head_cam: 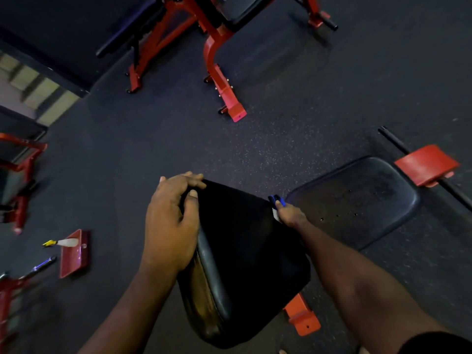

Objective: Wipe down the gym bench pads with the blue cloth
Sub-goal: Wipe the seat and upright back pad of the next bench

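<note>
- Raised black vinyl back pad (242,251): fingers of the left hand (171,221) grip its far corner; releasing could let it shift.
- Flat black seat pad (357,200), right: may be skipped.
- Small blue cloth (275,200): bunched in fingers of the right hand (291,215) at the back pad's right edge; may slip.

a gym, most likely: dark speckled rubber floor (255,154) all round, red steel bench frames (217,70) at the far side and the left edge, black bench pads (357,200) near and to the right.
</note>
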Motion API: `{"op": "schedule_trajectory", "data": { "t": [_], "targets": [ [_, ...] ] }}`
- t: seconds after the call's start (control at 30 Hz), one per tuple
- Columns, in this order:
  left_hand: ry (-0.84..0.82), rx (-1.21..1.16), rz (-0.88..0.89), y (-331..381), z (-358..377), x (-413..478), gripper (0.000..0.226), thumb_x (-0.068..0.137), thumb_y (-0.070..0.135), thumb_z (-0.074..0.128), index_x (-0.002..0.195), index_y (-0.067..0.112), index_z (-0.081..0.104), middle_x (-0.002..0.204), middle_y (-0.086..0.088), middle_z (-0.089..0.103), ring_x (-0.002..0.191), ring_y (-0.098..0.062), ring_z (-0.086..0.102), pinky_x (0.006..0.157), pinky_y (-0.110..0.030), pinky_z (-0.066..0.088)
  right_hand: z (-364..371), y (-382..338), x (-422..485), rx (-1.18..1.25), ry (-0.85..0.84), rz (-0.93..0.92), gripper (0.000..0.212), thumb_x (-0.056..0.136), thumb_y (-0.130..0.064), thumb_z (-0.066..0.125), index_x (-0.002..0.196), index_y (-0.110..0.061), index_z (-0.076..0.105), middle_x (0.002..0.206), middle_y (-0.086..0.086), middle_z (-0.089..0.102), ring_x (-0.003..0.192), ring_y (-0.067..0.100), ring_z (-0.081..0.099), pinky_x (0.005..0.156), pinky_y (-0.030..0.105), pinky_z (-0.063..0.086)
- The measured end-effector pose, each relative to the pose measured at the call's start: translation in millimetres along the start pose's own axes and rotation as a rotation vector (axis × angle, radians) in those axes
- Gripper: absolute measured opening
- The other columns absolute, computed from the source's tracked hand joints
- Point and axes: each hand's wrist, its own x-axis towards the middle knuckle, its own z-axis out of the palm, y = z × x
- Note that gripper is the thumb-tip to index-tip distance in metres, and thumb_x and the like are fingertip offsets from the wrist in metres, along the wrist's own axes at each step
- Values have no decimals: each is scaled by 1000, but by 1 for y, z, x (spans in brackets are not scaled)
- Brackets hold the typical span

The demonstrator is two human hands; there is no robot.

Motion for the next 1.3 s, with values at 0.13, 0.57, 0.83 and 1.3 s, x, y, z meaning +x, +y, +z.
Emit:
{"op": "schedule_trajectory", "data": {
  "t": [0.13, 0.57, 0.83, 1.3],
  "targets": [
    [1, 0, 5, 0, 1, 1, 26, 91, 13, 42, 99, 21, 66, 117, 16, 65, 123, 0, 52, 122, -31, 15, -12, -38, 1, -121, -11, -91, 56, 104, -46, 31, 142, -11, 50, 148, 18, 47, 136, 32, 45, 109, 36, 34],
    [15, -8, -19, -1, 2, 2, 27, 94, 14, 41, 103, 19, 65, 119, 14, 64, 126, 0, 50, 122, -28, 14, 1, -74, 4, 176, -96, -233, 36, 96, -38, 58, 114, -11, 73, 121, 8, 69, 110, 24, 63, 94, 34, 45],
    [76, -5, -44, 0, 4, 3, 28, 96, 17, 39, 107, 17, 65, 118, 12, 64, 125, 2, 49, 121, -38, 22, -1, -112, -41, 114, -65, -374, 46, 70, -64, 51, 89, -31, 76, 106, 7, 74, 103, 26, 68, 92, 40, 51],
    [209, -24, -127, -7, 7, 1, 26, 102, 16, 37, 120, 13, 56, 113, 2, 59, 117, -11, 48, 120, -25, 10, 10, -141, -42, 241, -95, -415, 60, 52, -72, 58, 88, -28, 78, 105, 10, 75, 103, 30, 69, 95, 47, 53]
  ]
}}
